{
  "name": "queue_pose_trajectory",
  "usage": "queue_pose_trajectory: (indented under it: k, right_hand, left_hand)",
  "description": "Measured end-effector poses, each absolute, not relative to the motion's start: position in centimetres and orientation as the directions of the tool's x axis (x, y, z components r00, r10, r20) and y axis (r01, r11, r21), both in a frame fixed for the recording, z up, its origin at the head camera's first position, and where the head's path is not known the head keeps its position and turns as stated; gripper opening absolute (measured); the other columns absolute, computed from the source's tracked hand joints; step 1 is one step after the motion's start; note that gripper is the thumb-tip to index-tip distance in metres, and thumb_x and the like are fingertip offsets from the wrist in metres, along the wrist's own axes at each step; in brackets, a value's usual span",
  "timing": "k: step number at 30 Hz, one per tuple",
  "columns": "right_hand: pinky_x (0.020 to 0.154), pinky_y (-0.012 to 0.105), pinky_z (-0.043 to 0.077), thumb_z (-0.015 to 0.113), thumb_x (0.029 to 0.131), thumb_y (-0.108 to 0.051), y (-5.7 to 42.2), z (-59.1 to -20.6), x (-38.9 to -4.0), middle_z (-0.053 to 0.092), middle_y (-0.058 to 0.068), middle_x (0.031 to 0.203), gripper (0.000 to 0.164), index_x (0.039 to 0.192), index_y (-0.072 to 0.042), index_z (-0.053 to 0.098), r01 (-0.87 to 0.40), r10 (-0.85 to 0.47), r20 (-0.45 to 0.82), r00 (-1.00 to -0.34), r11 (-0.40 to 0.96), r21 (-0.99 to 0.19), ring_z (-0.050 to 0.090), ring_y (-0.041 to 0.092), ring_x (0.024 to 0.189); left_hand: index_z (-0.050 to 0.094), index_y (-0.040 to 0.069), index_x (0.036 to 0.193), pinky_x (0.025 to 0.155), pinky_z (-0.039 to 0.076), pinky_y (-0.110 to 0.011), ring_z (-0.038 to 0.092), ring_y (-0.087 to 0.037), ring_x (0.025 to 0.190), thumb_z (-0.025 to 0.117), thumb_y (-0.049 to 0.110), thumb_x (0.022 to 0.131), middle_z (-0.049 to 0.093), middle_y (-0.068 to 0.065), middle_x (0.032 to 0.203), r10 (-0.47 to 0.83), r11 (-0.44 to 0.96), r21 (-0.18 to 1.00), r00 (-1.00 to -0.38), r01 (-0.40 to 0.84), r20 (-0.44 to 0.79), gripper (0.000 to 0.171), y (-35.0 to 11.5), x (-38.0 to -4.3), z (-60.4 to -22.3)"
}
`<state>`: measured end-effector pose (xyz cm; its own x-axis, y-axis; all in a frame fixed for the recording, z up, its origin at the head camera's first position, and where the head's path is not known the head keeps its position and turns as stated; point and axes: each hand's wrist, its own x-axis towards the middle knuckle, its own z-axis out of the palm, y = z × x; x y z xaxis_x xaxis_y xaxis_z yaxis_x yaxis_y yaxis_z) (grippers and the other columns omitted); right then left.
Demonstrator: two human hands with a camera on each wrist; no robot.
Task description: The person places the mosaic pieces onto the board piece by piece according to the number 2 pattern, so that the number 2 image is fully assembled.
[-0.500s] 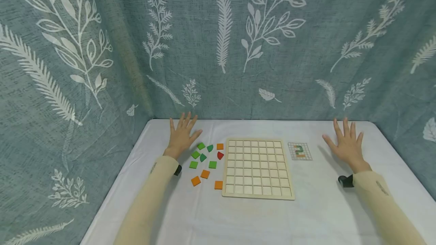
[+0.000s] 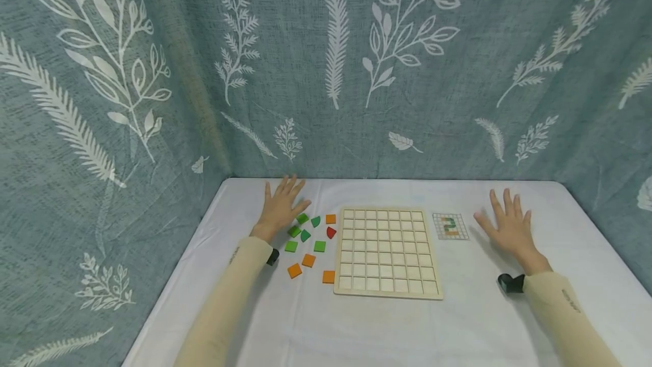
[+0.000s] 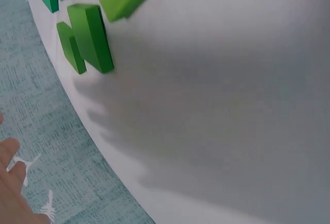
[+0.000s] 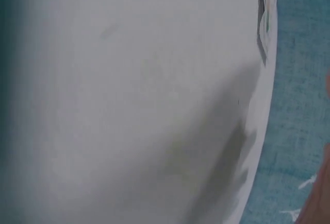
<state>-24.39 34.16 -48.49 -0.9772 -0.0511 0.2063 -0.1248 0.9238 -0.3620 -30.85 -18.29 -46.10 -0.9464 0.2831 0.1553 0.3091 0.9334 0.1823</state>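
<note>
- Tiles [image 2: 308, 260] lie loose on the cloth [image 2: 377, 333], left of the board [image 2: 386, 242]: four green squares [image 2: 319, 246], four orange squares [image 2: 294, 271], two dark green wedges [image 2: 316, 221] and one red wedge [image 2: 331, 233].
- One orange square sits right at the board's left edge, near its near corner; whether they touch, I cannot tell.
- The board is pale, flat and marked into a seven-by-seven grid.
- Left hand [image 2: 281, 211], fingers spread, is left of the board, around its far edge — its thumb side is just beside the farthest green squares. Its shadow falls on the cloth; I cannot tell if any finger touches down.
- Right hand [image 2: 511, 231], also spread, is well to the right of the board, nearest to the card [image 2: 450, 226] but apart from it.
- The card lies just right of the board's far half and shows a green and orange figure on a grid.
- Light sleeves [image 2: 224, 299] reach to both wrists.
- Behind the board hangs a blue-green curtain [image 2: 300, 67] — printed with white leaves.
</note>
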Motion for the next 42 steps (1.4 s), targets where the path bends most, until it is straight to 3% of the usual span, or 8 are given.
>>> queue_pose_trajectory:
  k: [18,24,33,42]
  right_hand:
    - [0.099,0.075,-0.004,0.045,0.094,-0.048,30.2,-48.9,-20.7,-0.006,0.032,0.149,0.081,0.149,-0.007,0.001,-0.181,-0.166,0.072,-0.983,0.868,-0.462,-0.008,0.052,0.135]
    - [0.099,0.075,-0.001,0.049,0.092,-0.046,29.1,-49.3,-19.4,-0.001,0.03,0.15,0.08,0.15,-0.01,0.007,-0.217,-0.213,0.064,-0.975,0.853,-0.474,-0.004,0.052,0.135]
    - [0.097,0.077,0.003,0.054,0.091,-0.042,27.4,-49.9,-17.7,0.008,0.032,0.149,0.076,0.146,-0.002,0.022,-0.256,-0.266,0.054,-0.962,0.821,-0.511,0.004,0.054,0.134]
    - [0.098,0.076,0.002,0.058,0.088,-0.042,26.0,-49.9,-17.0,0.007,0.03,0.15,0.08,0.147,-0.004,0.021,-0.261,-0.282,0.042,-0.959,0.807,-0.531,0.005,0.053,0.135]
  left_hand:
    - [0.041,0.017,0.141,0.11,0.004,-0.064,0.022,-0.03,0.14,0.053,0.043,0.091,0.032,-0.011,0.148,0.413,0.876,0.218,-0.903,0.429,0.119,0.058,-15.9,-30.4,-46.1]
    - [0.043,0.016,0.14,0.11,0.006,-0.064,0.025,-0.03,0.138,0.054,0.042,0.091,0.036,-0.011,0.146,0.431,0.876,0.208,-0.9,0.436,0.071,0.056,-15.5,-30.1,-46.0]
    - [0.045,0.017,0.138,0.112,0.006,-0.061,0.027,-0.029,0.138,0.056,0.042,0.09,0.039,-0.009,0.145,0.431,0.884,0.217,-0.901,0.414,-0.039,0.055,-15.2,-30.0,-46.5]
    - [0.049,0.016,0.136,0.111,0.01,-0.061,0.031,-0.03,0.136,0.058,0.039,0.09,0.042,-0.01,0.143,0.447,0.877,0.236,-0.891,0.419,-0.078,0.052,-15.0,-29.9,-46.3]
